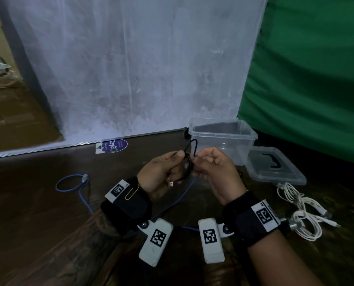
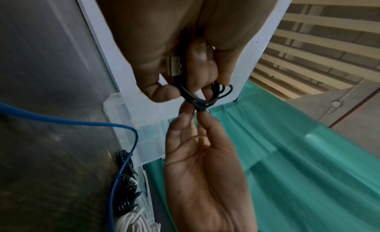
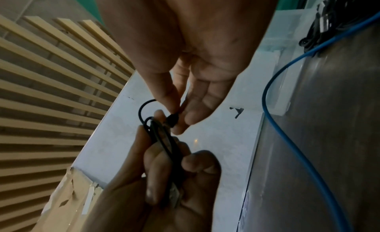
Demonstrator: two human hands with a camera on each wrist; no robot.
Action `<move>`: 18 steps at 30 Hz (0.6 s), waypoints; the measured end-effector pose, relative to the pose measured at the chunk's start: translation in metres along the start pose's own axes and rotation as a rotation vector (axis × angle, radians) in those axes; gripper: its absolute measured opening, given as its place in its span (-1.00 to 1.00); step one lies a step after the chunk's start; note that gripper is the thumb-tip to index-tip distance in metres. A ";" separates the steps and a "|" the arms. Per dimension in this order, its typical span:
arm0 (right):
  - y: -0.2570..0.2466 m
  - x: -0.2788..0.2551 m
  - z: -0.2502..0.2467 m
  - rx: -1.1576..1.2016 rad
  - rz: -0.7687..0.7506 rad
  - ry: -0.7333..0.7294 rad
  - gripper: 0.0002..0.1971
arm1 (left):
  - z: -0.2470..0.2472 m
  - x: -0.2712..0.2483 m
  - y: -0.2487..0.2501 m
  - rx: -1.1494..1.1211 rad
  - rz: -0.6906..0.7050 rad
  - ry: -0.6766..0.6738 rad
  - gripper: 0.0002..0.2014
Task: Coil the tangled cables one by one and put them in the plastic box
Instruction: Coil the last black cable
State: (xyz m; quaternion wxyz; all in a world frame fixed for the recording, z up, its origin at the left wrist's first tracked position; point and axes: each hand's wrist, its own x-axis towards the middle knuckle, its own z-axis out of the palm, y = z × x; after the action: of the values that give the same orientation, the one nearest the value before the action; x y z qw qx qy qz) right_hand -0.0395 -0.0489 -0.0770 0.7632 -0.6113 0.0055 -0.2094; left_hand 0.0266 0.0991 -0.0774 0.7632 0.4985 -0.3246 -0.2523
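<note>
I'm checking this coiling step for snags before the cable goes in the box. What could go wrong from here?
1. The left hand grips the black cable coil while the right hand pinches only its end plug; a slip could let the loops spring open.
2. The blue cable runs on the table under both hands, so it might snag on the way to the plastic box.

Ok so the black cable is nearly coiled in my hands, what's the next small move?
Probably tuck the loose end. The left hand grips the black cable coil, and the right hand pinches its free plug end beside it. Wrap or thread that end through, then drop it into the empty plastic box.
</note>
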 end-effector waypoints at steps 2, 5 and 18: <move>-0.001 0.000 0.002 0.028 -0.007 0.033 -0.78 | 0.000 0.000 -0.003 0.014 -0.003 -0.050 -0.63; -0.002 -0.002 0.002 -0.039 0.010 0.012 -0.70 | 0.001 0.000 -0.005 0.012 -0.006 -0.044 -0.59; 0.003 -0.005 0.006 -0.207 -0.046 -0.161 -0.48 | 0.004 0.002 -0.014 0.067 0.110 0.095 -0.75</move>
State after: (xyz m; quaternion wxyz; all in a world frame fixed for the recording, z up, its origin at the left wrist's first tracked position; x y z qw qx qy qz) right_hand -0.0412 -0.0413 -0.0796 0.6889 -0.7016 -0.0484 -0.1755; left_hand 0.0245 0.0898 -0.0891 0.7733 0.5166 -0.3231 -0.1753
